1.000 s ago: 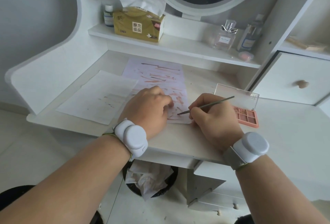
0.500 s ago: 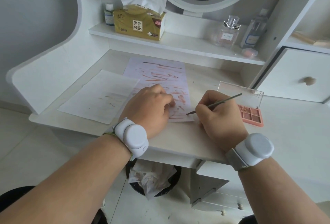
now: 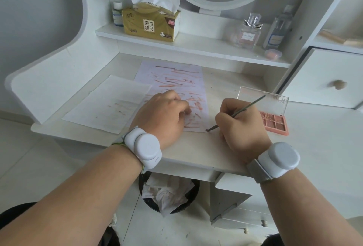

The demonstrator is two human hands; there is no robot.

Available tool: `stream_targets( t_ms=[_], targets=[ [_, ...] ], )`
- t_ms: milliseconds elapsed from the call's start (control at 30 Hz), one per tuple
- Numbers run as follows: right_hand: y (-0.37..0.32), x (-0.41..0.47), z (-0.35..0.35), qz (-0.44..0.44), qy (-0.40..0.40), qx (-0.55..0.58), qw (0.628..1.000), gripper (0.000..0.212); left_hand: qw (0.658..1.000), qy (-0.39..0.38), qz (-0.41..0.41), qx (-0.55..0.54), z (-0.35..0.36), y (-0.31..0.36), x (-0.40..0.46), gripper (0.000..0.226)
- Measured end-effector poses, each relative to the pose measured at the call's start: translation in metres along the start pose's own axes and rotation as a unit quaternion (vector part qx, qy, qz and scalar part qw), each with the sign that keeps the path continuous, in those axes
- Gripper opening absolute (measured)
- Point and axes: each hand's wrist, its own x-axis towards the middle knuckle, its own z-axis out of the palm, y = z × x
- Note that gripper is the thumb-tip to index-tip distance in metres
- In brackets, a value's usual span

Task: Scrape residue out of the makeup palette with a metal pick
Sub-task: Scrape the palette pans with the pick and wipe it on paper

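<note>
White vanity furniture fills the head view, with a pale table (image 3: pixel 196 147) across the middle of the frame. On it lies a sheet of paper (image 3: pixel 176 80) streaked with reddish marks, and a second sheet (image 3: pixel 106 104) to its left. The left hand (image 3: pixel 163 116) rests curled on the streaked paper, its grip closed on nothing visible. The right hand (image 3: pixel 241 124), right of centre, has its grip closed around a metal pick (image 3: pixel 251 105), whose lower tip touches the table at the paper's lower right corner. The makeup palette (image 3: pixel 275 124) lies open just right of that hand, clear lid raised. A tissue box (image 3: pixel 151 24) and perfume bottle (image 3: pixel 247 33) stand on the shelf above.
</note>
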Motion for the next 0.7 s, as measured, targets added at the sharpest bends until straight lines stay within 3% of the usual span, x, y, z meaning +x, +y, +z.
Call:
stream_targets(
  t_ms=[133, 300, 433, 567, 700],
  targets=[
    [-0.001, 0.002, -0.001, 0.046, 0.037, 0.11, 0.992, 0.012, 1.0, 0.0, -0.002, 0.001, 0.0, 0.0, 0.0, 0.028],
    [-0.002, 0.001, 0.001, 0.039, 0.008, 0.027, 0.999, 0.016, 1.0, 0.003, -0.003, -0.01, -0.002, 0.003, -0.003, 0.032],
    [-0.012, 0.001, 0.003, 0.042, 0.051, 0.103, 0.992, 0.016, 0.998, 0.046, -0.006, -0.04, -0.028, 0.0, -0.006, 0.034],
    [-0.049, 0.019, 0.027, -0.002, 0.019, 0.134, 0.991, 0.011, 0.986, 0.137, -0.097, 0.014, -0.074, -0.061, -0.015, 0.036],
    [-0.089, 0.045, 0.086, -0.038, -0.072, 0.065, 0.995, 0.016, 0.972, 0.052, -0.21, 0.089, -0.08, -0.118, -0.024, 0.041]
  ],
)
